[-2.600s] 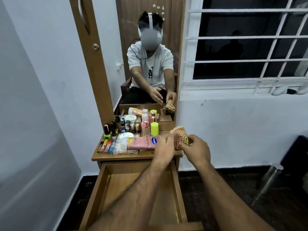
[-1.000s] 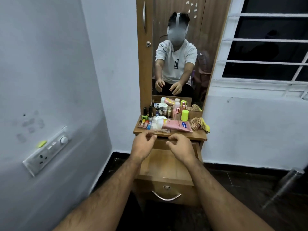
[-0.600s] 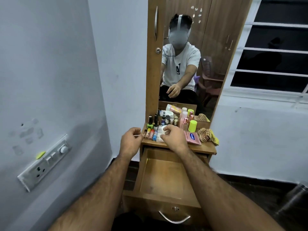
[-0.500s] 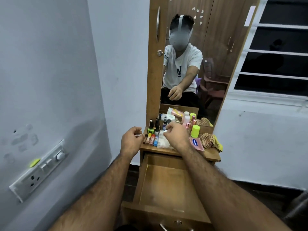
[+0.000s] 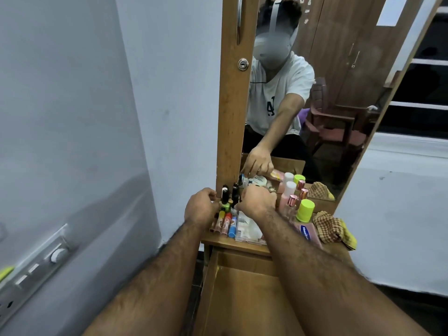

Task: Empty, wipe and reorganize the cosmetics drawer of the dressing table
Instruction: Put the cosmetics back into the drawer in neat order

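The wooden drawer (image 5: 242, 299) stands pulled out and bare inside, below the dressing table top (image 5: 232, 246). Cosmetics crowd the top: dark-capped nail polish bottles (image 5: 224, 195), lip balm sticks (image 5: 225, 223), a clear plastic pack (image 5: 247, 229), pink bottles (image 5: 288, 190), a yellow-green capped bottle (image 5: 305, 210) and a pink tube (image 5: 308, 234). A checked cloth (image 5: 329, 229) lies at the right end. My left hand (image 5: 201, 207) is curled at the left edge beside the nail polish. My right hand (image 5: 257, 200) reaches over the back row; the mirror shows its fingers pinching a small bottle.
The tall mirror (image 5: 303, 93) rises straight behind the table in a wooden frame (image 5: 232, 117). A grey wall with a switch board (image 5: 41, 260) runs close along the left. A white wall and a barred window lie to the right.
I have moved closer to the table. My right hand has gone further back among the small bottles, and my left hand has come up to the table's left edge.
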